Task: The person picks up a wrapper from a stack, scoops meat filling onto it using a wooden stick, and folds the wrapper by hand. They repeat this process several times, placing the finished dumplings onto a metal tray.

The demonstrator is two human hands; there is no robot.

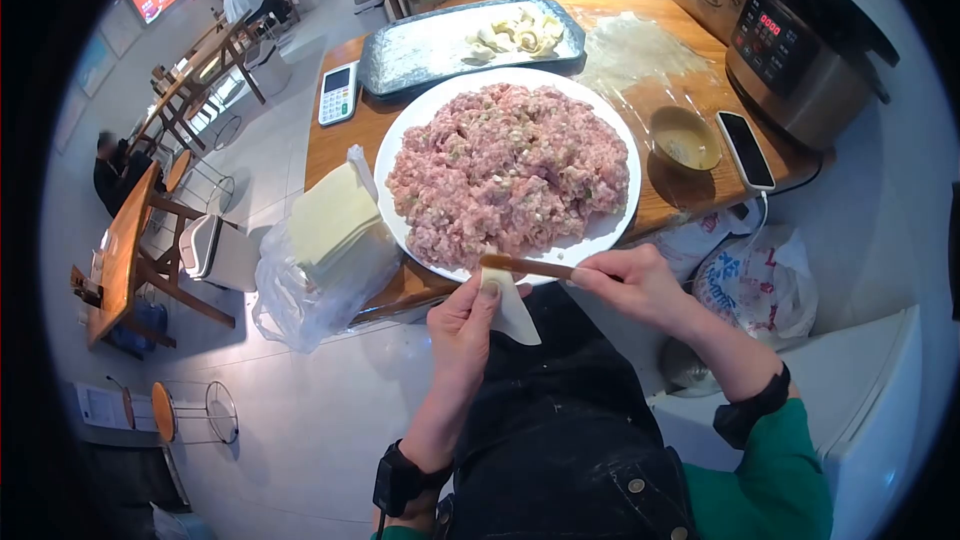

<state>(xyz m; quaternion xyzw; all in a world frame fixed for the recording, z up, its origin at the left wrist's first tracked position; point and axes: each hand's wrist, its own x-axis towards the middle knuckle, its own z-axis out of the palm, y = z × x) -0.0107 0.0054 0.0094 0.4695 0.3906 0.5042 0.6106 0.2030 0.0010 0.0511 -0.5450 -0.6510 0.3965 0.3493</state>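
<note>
My left hand pinches a pale wonton wrapper, which hangs down from the fingers just off the plate's near rim. In my right hand is a flat wooden spatula, its far end lying at the wrapper's top edge. Beyond both hands, a big white plate carries a heap of minced meat filling flecked with green. To the left, a stack of wrappers rests on a clear plastic bag at the table edge.
Behind the plate, a floured tray holds several folded wontons. A small bowl, a charging phone and an electric cooker stand on the right. A card terminal lies at left. Seated people are farther off.
</note>
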